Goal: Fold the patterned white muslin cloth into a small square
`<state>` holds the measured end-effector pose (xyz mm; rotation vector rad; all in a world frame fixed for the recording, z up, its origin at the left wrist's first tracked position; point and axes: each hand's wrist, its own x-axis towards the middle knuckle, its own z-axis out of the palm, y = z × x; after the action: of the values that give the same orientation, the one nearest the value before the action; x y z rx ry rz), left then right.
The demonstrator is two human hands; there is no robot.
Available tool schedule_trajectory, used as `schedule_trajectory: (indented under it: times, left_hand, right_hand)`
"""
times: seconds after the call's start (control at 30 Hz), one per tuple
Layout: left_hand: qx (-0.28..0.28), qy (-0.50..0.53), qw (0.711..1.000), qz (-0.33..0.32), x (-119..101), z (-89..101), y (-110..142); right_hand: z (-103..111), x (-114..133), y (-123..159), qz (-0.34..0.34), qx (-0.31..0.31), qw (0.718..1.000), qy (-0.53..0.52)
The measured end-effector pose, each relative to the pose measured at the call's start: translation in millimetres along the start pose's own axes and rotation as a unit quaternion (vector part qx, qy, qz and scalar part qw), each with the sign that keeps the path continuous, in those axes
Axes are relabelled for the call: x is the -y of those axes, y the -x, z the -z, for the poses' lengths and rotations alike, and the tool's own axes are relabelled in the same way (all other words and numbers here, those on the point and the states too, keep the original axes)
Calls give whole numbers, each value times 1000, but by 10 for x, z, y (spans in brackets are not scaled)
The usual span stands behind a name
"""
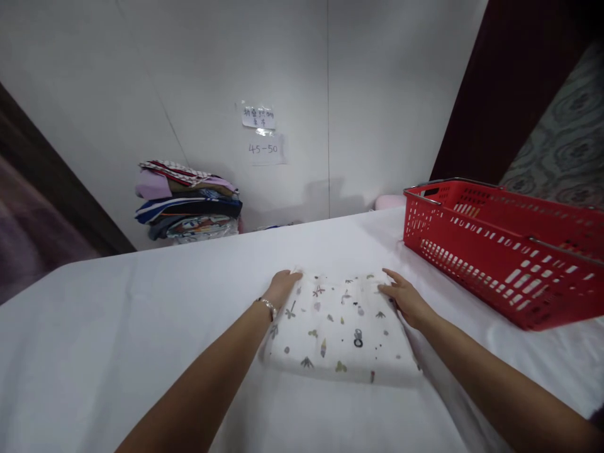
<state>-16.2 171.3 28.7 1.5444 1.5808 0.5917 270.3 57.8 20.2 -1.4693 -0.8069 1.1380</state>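
- The folded cloth [337, 327] is white, printed with scattered small motifs: green and grey leafy sprigs, a reddish branching shape, coloured dots, slim pointed shapes and a dark ring-like figure.
- It is folded into a flat, roughly four-sided pad that looks wider at its near edge; that edge is a soft, rounded fold, and the top is mostly smooth with slight ripples near the far edge.
- It lies on the white-covered table [155, 327], in front of the person and between the two hands.
- The left hand [283, 286], with a bracelet [268, 306] at its wrist, is at the far left corner of the cloth, fingers close together and touching it; whether they pinch the fabric, I cannot tell.
- The right hand [406, 299] is at the far right corner, partly open, two digits spread apart, one touching the cloth's edge.
- The table cover is plain white, with faint creases on the left and more wrinkles on the right.
- A red perforated basket [476, 258] with metal handles stands on the right of the table.
- Beyond the far edge, on the left, is a stack of folded fabrics [189, 201] in mixed colours and patterns.
- Two paper notes are taped to the pale panelled wall [377, 94]; the lower note [264, 150] reads "45-50", the upper note [258, 117] has handwriting.
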Motion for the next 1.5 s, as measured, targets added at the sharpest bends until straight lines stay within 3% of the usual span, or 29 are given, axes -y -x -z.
schedule_trajectory:
  times: [0.2, 0.37, 0.47, 0.57, 0.67, 0.77, 0.9, 1.0, 1.17, 1.37, 1.5]
  left_hand:
    - [-33, -69, 997, -20, 102, -26, -48]
    - [-61, -118, 991, -34, 90, -14, -39]
    - [-100, -152, 981, -59, 42, 24, 81]
    - [-132, -227, 940, -217, -15, -34, 323]
    - [-60, -302, 880, -361, -47, -210, 537]
    - [5, -352, 864, -360, -17, -384, 569]
    - [45, -365, 877, -310, 84, -484, 439]
    - [47, -363, 880, -302, 97, -491, 398]
    - [74, -349, 894, -271, -34, -410, 465]
    - [-2, -357, 887, -293, 112, -331, 477]
    - [13, -367, 894, -258, 235, -365, 429]
  right_hand:
    - [-23, -43, -32, 12, -31, 998, 49]
    - [19, -152, -156, 83, -57, 968, 231]
    - [57, -160, -160, 143, -74, 914, 372]
    - [-20, -76, -26, 238, -81, 838, 484]
    - [-254, 26, 191, 350, -31, 763, 543]
    - [-483, 21, 312, 366, 74, 722, 582]
    - [-503, -165, 215, 282, 111, 713, 632]
    - [-425, -270, 114, 274, 112, 710, 639]
    - [-449, -169, 124, 250, 132, 706, 649]
    - [-461, -125, 152, 250, 80, 708, 656]
    - [-421, -258, 93, 234, 78, 717, 652]
